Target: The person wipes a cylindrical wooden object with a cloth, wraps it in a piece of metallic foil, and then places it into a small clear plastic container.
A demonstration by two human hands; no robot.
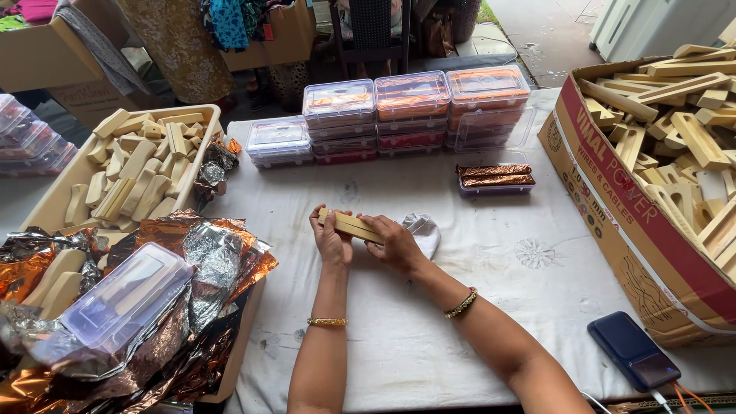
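Note:
A pale wooden block [351, 225], long and narrow, lies level between both hands over the white tablecloth [491, 261]. My left hand [330, 239] grips its left end. My right hand [395, 244] holds its right end, and a crumpled white cloth [423, 229] shows just behind that hand. Each wrist wears a beaded bangle. Just beyond, an open clear box [495, 180] holds two copper-foil wrapped pieces.
Stacks of lidded clear boxes [414, 107] line the table's far side. A beige tray [134, 172] of wooden pieces stands at left, with crumpled copper foil [207, 264] and a clear box lid [123, 303] nearer. A cardboard box [652, 199] of wood pieces fills the right; a dark phone [635, 350] lies beside it.

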